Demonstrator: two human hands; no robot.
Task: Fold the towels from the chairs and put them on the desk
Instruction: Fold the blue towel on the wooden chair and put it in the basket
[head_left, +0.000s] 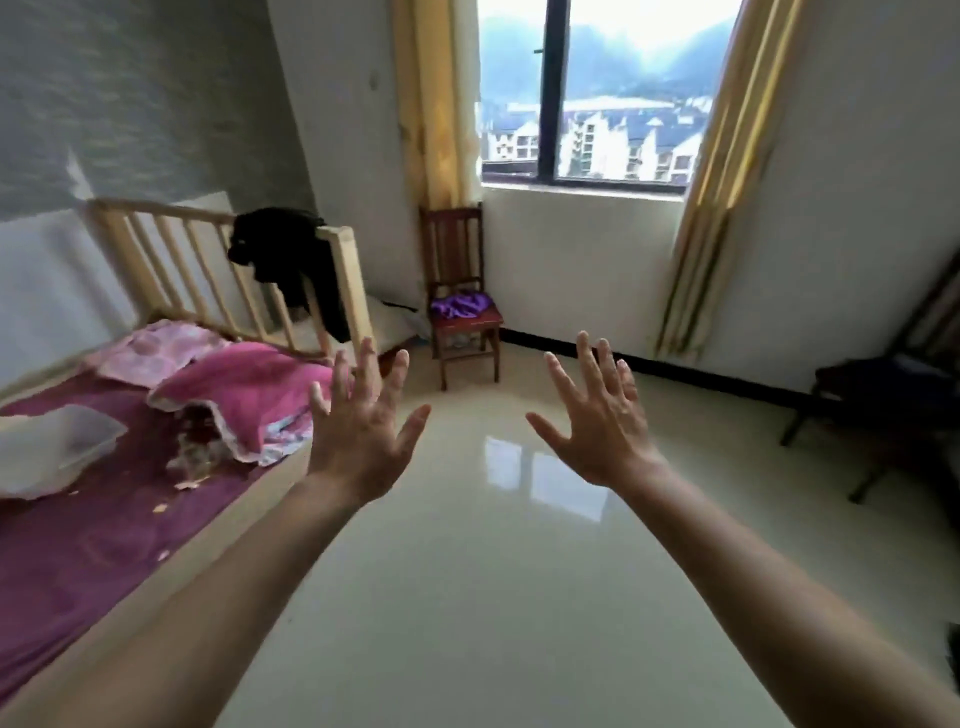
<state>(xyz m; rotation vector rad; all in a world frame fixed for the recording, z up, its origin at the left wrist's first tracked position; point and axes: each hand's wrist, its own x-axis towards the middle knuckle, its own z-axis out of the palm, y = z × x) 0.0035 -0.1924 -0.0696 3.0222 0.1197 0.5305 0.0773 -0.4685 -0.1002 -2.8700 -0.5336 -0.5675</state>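
A crumpled purple towel (460, 305) lies on the seat of a wooden chair (464, 291) in the corner under the window (592, 88). The left hand (361, 431) and right hand (597, 421) hover above the floor (493, 571), fingers spread, holding nothing

Daylight is pouring in from the window (597, 88), leaving the room moderately bright.
The sky there is blowing out to near white, and the glossy floor (519, 597) is mirroring the panes as a pale glare patch. Motion blur is softening the whole frame, the wide lens is bending the walls at the edges, and the chair at far right (883, 400) is sinking into shadow.
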